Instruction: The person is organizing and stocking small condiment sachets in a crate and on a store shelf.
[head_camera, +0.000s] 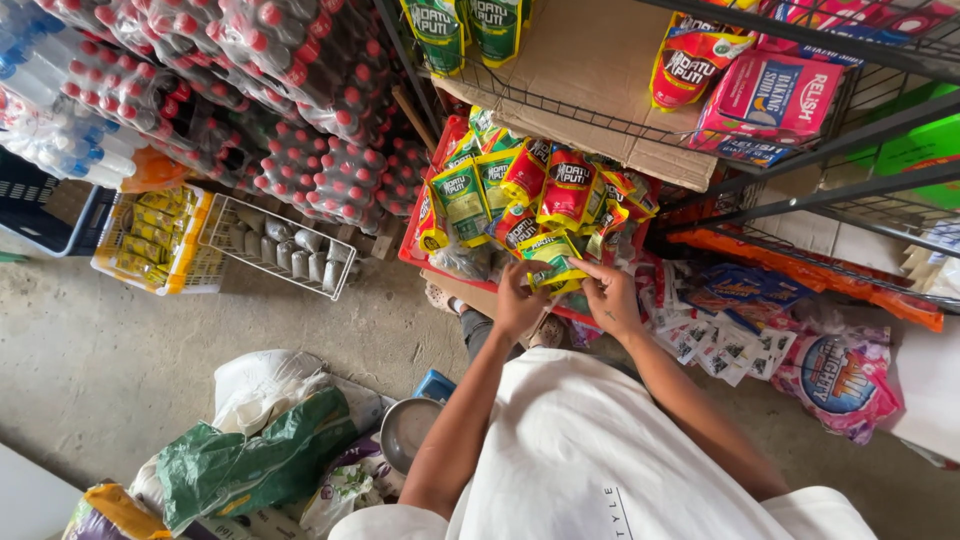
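Both hands, left (517, 303) and right (610, 297), pinch one green pouch (551, 266) between them; the pouch stack (530, 195) lies just beyond the fingertips.

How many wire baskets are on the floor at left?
2: a yellow basket of yellow packs beside the blue crate, and a white basket of grey pouches to its right. Others may be hidden behind the bottle packs.
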